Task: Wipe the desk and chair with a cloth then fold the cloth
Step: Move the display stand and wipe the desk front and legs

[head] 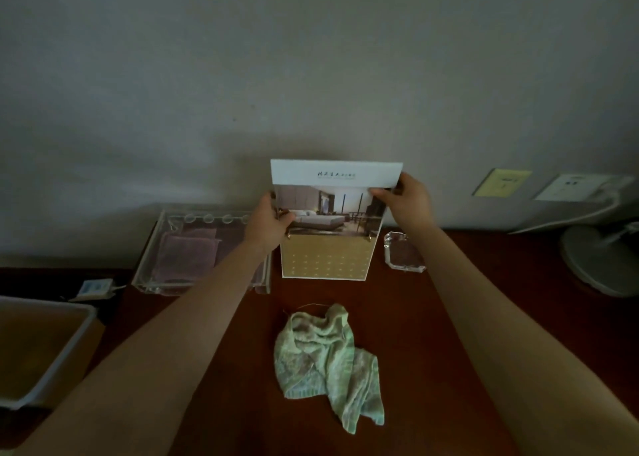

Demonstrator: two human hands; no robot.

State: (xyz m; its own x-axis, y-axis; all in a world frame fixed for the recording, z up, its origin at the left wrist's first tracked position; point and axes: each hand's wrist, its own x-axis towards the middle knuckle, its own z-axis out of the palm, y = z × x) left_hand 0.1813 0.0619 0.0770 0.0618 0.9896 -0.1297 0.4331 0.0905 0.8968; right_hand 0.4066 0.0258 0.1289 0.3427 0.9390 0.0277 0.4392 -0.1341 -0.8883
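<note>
A crumpled pale green cloth [328,358] lies loose on the dark red-brown desk [432,317], near me and between my forearms. Neither hand touches it. Both hands are farther back, holding a printed display card [332,220] with a hotel room photo, upright near the wall. My left hand [268,224] grips its left edge. At the card's upper right edge, my right hand [406,199] pinches it, thumb on the front. No chair is in view.
A clear acrylic tray [166,275] with folded pink cloths sits left of the card. A clear glass block [403,253] lies to the right. A white lamp base [601,262] stands far right. A white-rimmed bin [52,362] is at the left edge.
</note>
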